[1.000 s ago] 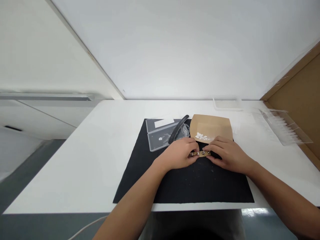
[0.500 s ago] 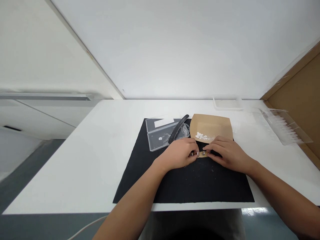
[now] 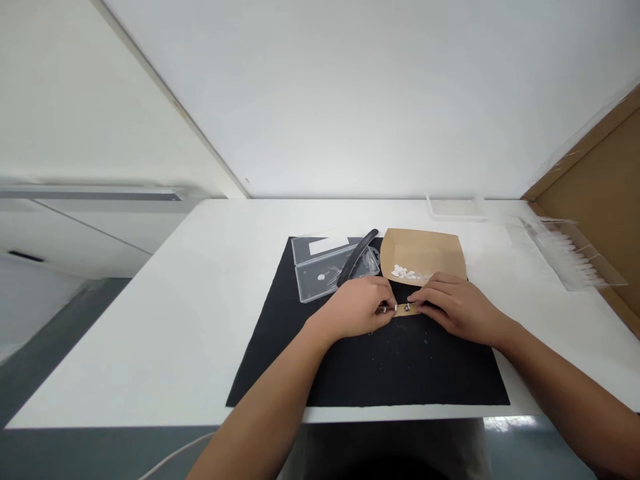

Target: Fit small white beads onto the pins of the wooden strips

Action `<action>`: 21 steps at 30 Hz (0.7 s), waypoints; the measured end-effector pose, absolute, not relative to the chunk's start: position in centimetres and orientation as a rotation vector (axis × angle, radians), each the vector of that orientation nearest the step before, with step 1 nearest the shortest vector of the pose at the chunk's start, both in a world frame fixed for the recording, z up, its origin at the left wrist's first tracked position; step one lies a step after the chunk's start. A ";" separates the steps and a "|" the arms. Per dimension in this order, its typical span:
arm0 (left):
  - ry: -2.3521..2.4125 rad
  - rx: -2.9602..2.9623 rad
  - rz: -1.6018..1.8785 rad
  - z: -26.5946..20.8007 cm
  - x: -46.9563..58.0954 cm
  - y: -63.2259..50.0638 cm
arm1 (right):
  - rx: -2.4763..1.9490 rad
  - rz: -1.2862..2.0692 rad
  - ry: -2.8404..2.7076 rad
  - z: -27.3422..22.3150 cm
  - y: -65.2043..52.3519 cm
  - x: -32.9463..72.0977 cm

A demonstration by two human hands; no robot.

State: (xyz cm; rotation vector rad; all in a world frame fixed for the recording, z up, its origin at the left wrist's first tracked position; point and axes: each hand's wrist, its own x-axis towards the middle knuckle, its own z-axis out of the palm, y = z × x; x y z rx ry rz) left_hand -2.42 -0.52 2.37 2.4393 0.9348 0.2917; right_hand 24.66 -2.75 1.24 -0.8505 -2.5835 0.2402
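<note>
A narrow tan strip (image 3: 401, 311) with small metallic and white bits on it lies on the black mat (image 3: 390, 373). My left hand (image 3: 361, 308) is closed on its left end, thumb and fingertips pinched together. From the other side, my right hand (image 3: 453, 308) has its fingers bent round the right end, and they hide part of it. Small white pieces (image 3: 404, 272) lie in the brown paper tray (image 3: 425, 247) just beyond my hands. Left of that tray, a black curved tool (image 3: 357, 258) rests over a clear plastic case (image 3: 315, 275) whose lid is open.
The mat lies on a white table (image 3: 150, 333) against a wall. At the right is a clear holder (image 3: 570, 257) with rows of white pieces. A shallow clear tray (image 3: 456, 210) stands at the back. Tiny specks are scattered on the mat. A brown panel (image 3: 600, 180) borders the right side.
Both hands stay almost in place around the strip. The right fingertips have shifted very slightly; nothing has been picked up or let go.
</note>
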 end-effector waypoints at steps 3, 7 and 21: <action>0.919 2.410 0.287 2.3 -2.3 -0.5 | -0.859 0.251 -2.576 1.1 -2.8 24.7; 0.908 2.403 0.304 2.3 -2.3 -0.5 | -0.871 0.252 -2.576 1.2 -2.8 24.8; 0.939 2.405 0.283 2.0 -2.3 -0.4 | -0.867 0.219 -2.567 1.4 -2.7 24.5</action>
